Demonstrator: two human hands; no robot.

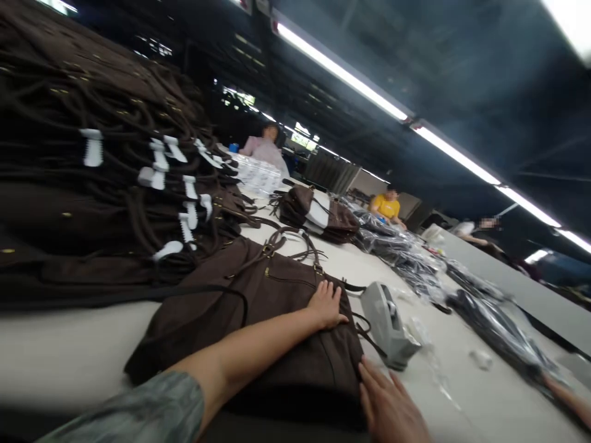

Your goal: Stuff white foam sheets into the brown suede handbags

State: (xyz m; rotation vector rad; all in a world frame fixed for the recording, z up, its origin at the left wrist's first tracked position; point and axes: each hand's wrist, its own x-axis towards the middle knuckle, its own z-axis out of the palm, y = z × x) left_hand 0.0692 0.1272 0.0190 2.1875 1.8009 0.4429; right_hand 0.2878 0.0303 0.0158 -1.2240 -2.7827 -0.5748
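Note:
A dark brown handbag lies flat on the white table in front of me, its handles and brass-coloured buckles toward the far side. My left hand rests on the bag's upper face with the fingers spread. At the bag's near right corner, my right hand touches the edge, fingers stretched out and slightly blurred. Just right of the bag stands a grey tape-dispenser-like device, with thin dark straps beside it.
Brown bags with white tags are piled high at left. More brown bags lie farther back, and plastic-wrapped bags run along the right. Several people are around the table; another person's hand touches a wrapped bag.

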